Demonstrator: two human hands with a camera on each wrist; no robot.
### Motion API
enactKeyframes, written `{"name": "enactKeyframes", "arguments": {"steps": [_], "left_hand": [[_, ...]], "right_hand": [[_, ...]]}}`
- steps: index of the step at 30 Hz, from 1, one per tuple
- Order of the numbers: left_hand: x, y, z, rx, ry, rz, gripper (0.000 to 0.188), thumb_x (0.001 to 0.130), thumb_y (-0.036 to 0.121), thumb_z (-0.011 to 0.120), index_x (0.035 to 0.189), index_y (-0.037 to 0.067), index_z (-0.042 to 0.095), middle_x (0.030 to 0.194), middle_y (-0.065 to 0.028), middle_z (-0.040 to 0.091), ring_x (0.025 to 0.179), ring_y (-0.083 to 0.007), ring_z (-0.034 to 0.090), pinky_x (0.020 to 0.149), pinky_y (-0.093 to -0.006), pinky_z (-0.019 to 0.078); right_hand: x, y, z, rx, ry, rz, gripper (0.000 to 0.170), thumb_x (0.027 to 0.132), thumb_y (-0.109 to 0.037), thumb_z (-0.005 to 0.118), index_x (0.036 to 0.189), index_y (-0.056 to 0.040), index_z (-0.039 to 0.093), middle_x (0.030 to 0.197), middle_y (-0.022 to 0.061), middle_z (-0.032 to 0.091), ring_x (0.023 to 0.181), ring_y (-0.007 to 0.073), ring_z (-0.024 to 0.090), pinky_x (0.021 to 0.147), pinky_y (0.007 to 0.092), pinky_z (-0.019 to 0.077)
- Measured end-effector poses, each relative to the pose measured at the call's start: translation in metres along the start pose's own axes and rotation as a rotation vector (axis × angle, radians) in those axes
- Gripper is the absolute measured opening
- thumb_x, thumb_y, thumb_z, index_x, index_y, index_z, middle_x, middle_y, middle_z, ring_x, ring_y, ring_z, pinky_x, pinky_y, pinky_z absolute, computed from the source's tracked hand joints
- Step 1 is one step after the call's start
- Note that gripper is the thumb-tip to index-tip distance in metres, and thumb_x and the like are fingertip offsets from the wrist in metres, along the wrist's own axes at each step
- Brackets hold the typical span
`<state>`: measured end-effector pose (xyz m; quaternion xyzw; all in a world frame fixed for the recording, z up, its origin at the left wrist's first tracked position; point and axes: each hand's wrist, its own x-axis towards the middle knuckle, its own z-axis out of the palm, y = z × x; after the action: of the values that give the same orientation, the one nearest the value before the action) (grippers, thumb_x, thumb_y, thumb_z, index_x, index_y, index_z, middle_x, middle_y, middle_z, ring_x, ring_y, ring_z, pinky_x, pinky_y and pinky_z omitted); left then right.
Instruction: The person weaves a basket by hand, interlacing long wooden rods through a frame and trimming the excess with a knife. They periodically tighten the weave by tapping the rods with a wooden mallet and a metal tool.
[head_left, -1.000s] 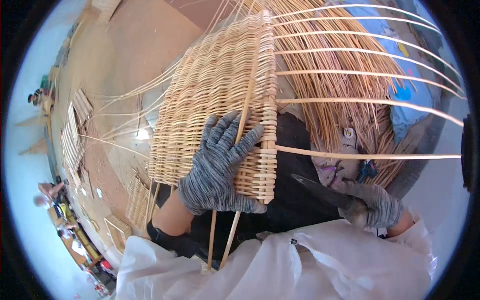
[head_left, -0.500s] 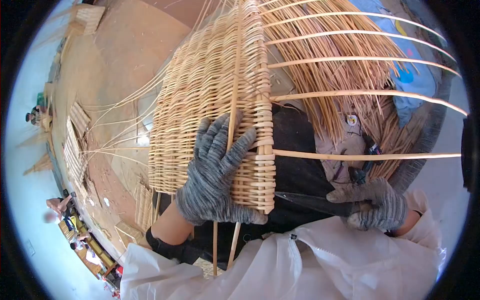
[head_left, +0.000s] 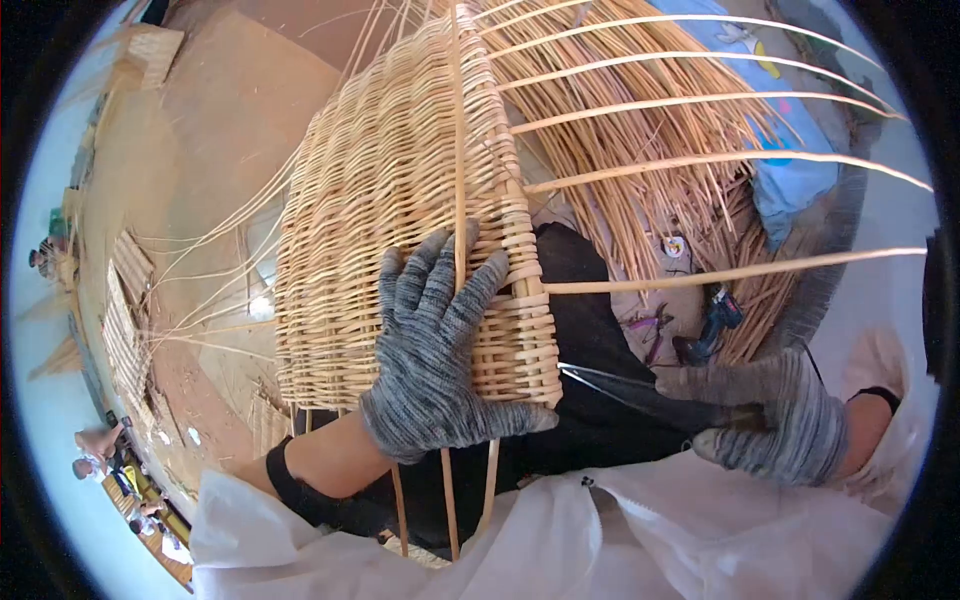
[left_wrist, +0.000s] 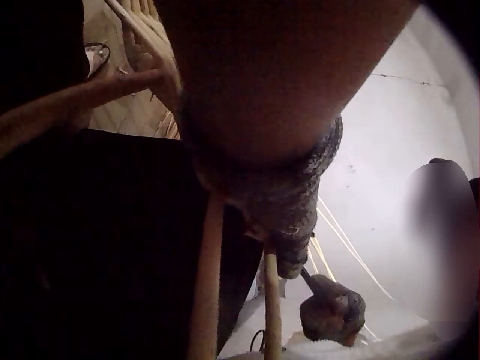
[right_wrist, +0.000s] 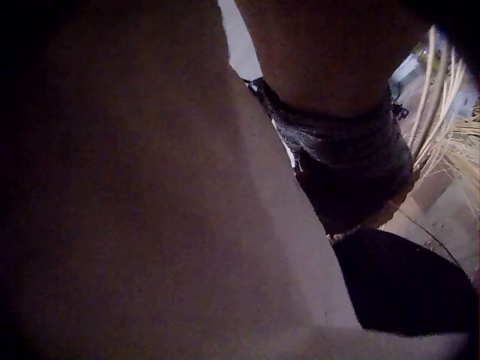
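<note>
My gloved left hand (head_left: 430,350) lies spread on a woven wicker panel (head_left: 360,180), its thumb along the lower edge and an upright rod (head_left: 459,130) passing between its fingers. In the left wrist view this glove (left_wrist: 277,202) is dark, above two rods (left_wrist: 208,277). My gloved right hand (head_left: 775,415) grips a dark-handled tool with a thin pointed blade (head_left: 600,384), whose tip is at the panel's lower right corner. The right wrist view shows that hand (right_wrist: 349,169) mostly in shadow, the tool hidden.
Long stakes (head_left: 700,162) stick out rightward from the panel. A pile of thin rods (head_left: 620,130) and a blue cloth (head_left: 795,190) lie beyond. Pliers (head_left: 655,325) and a power tool (head_left: 712,325) rest on the floor. Other woven panels (head_left: 125,310) and people are at left.
The panel and my left hand have shifted slightly left in the head view, the left hand keeping its place on it. The right hand's blade has swung round and come to the panel's corner.
</note>
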<state>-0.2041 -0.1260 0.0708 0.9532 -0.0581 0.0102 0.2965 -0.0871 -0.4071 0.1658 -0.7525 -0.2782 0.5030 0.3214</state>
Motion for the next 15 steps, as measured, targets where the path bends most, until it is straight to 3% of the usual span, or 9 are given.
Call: {"name": "enactKeyframes", "arguments": {"steps": [2,4,7,10,12,15], "left_hand": [[0.002,-0.002,0.001,-0.035,0.066,0.009,0.118,0.042,0.067,0.084,0.136,0.008,0.046,0.14,-0.022,0.042,0.128,-0.0424,0.036,0.11,-0.0525,0.022],[0.002,-0.005,-0.001,-0.058,0.069,0.005,0.116,0.043,0.066,0.084,0.136,0.008,0.047,0.14,-0.0206,0.042,0.127,-0.0414,0.037,0.109,-0.0519,0.0236],[0.002,-0.006,-0.007,-0.078,0.03,-0.024,0.114,0.043,0.066,0.084,0.135,0.009,0.047,0.14,-0.019,0.043,0.127,-0.0406,0.037,0.109,-0.0515,0.0248],[0.0,-0.011,-0.003,-0.068,0.021,-0.009,0.115,0.042,0.067,0.084,0.135,0.009,0.048,0.14,-0.0186,0.043,0.129,-0.041,0.036,0.11,-0.054,0.021],[-0.004,-0.011,-0.003,-0.054,-0.012,-0.023,0.116,0.041,0.068,0.084,0.135,0.01,0.047,0.14,-0.0188,0.043,0.13,-0.0413,0.036,0.11,-0.0554,0.0184],[-0.005,-0.017,-0.008,-0.099,-0.021,-0.012,0.114,0.047,0.072,0.078,0.136,0.008,0.045,0.141,-0.0188,0.041,0.132,-0.0405,0.033,0.111,-0.0589,0.0107]], "right_hand": [[-0.001,-0.004,0.004,0.063,0.041,0.056,0.044,0.082,-0.018,0.071,0.124,-0.0108,0.063,0.065,0.0008,0.063,0.053,0.0107,0.057,0.052,0.0277,0.0468],[0.008,-0.014,-0.007,0.222,-0.05,0.297,0.044,0.081,-0.017,0.072,0.124,-0.0117,0.063,0.065,0.0012,0.063,0.052,0.012,0.056,0.053,0.0293,0.0476],[0.014,-0.009,-0.012,0.84,-0.143,0.498,0.046,0.079,-0.02,0.075,0.123,-0.013,0.064,0.071,0.0023,0.064,0.056,0.013,0.058,0.059,0.0301,0.0495],[0.03,-0.011,-0.024,0.297,-0.177,0.405,0.047,0.079,-0.023,0.076,0.123,-0.0132,0.064,0.077,0.004,0.066,0.062,0.0123,0.06,0.063,0.0292,0.0502],[0.032,0.006,-0.021,0.196,-0.169,0.199,0.047,0.078,-0.023,0.077,0.122,-0.0131,0.065,0.078,0.004,0.066,0.065,0.0121,0.061,0.066,0.0289,0.0505],[0.042,0.003,-0.027,0.193,-0.199,0.122,0.046,0.078,-0.023,0.077,0.122,-0.0143,0.065,0.078,0.0031,0.066,0.067,0.0115,0.061,0.066,0.0291,0.0508]]}}
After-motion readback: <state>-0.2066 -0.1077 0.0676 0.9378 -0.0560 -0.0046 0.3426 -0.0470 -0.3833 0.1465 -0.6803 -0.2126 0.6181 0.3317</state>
